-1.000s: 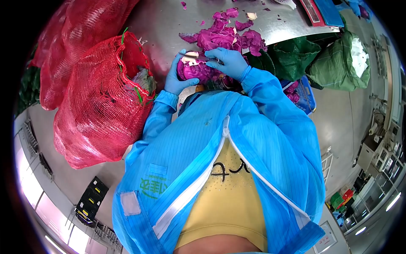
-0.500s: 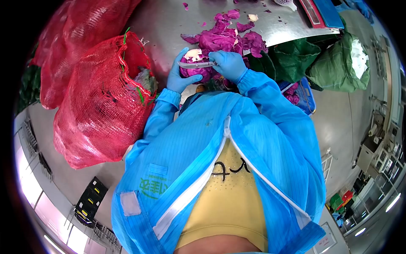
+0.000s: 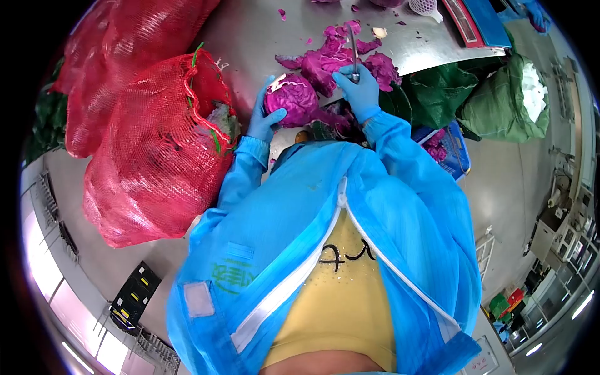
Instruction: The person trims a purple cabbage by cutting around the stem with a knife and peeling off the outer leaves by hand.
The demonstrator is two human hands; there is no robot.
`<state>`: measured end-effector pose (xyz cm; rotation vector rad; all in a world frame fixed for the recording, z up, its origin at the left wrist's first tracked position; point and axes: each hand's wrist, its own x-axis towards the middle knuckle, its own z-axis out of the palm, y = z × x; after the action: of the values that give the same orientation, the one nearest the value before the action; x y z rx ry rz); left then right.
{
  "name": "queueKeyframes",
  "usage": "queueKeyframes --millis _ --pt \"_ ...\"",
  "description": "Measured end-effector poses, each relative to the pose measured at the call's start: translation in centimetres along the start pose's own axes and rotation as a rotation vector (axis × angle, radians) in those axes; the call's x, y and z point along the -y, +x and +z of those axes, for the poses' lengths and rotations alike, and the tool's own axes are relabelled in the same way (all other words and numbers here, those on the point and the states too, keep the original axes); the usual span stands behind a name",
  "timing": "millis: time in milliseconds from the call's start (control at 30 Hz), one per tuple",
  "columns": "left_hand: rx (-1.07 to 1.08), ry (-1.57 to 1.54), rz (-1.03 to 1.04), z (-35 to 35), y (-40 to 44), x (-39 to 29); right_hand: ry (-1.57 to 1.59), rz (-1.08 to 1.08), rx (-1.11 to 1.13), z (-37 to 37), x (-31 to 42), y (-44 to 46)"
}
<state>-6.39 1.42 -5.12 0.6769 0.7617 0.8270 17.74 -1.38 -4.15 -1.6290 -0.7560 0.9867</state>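
My left hand (image 3: 260, 117), in a blue glove, grips a round red cabbage (image 3: 292, 101) from its left side, with pale cut patches at its upper left. To the right of the cabbage, my right hand (image 3: 361, 94), gloved as well, is closed around the handle of a knife (image 3: 354, 49). Its blade points up and away from me, apart from the cabbage. Behind both hands, loose purple cabbage leaves (image 3: 320, 67) lie heaped on the metal table (image 3: 250, 37). A pale stem piece (image 3: 379, 32) rests beyond the heap.
A red mesh sack (image 3: 159, 153) holding cabbages stands at my left, more red sacks (image 3: 134, 62) behind it. To the right are green sacks (image 3: 506, 100) and a blue crate (image 3: 461, 156) with purple cabbage inside. Red and blue bins (image 3: 478, 22) sit at the table's far right.
The knife has moved off the cabbage to the right and turned from lying across it to pointing away. The cabbage's smooth purple side now shows; my left hand still holds it.
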Motion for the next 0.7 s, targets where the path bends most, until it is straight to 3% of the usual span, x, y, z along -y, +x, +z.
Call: queueKeyframes --millis 133,167,267,400,500,600,667,700 --pt "0.123 -0.459 -0.217 -3.4 -1.2 2.6 0.199 0.109 0.152 0.0 3.2 -3.2" --pt "0.277 -0.459 -0.195 -3.8 -1.2 3.1 0.217 0.114 0.186 0.1 4.5 -4.1" --pt "0.256 -0.650 -0.169 -1.5 -1.4 1.7 0.194 0.088 0.250 0.5 5.7 -5.2" --pt "0.081 -0.451 -0.140 -0.1 -1.2 0.9 0.277 0.083 0.364 1.1 7.2 -6.3" --pt "0.153 -0.525 -0.095 -0.4 -0.9 1.1 0.349 0.133 0.487 1.4 6.5 -6.3" --pt "0.266 -0.407 -0.051 0.4 -0.8 0.0 0.464 0.230 0.559 1.4 5.8 -6.3" --pt "0.372 -0.145 0.147 1.3 -0.2 -1.5 0.494 0.276 0.592 1.1 4.5 -6.0" --pt "0.355 -0.055 0.152 2.0 -0.2 -2.3 0.472 0.239 0.590 0.9 3.9 -5.6"
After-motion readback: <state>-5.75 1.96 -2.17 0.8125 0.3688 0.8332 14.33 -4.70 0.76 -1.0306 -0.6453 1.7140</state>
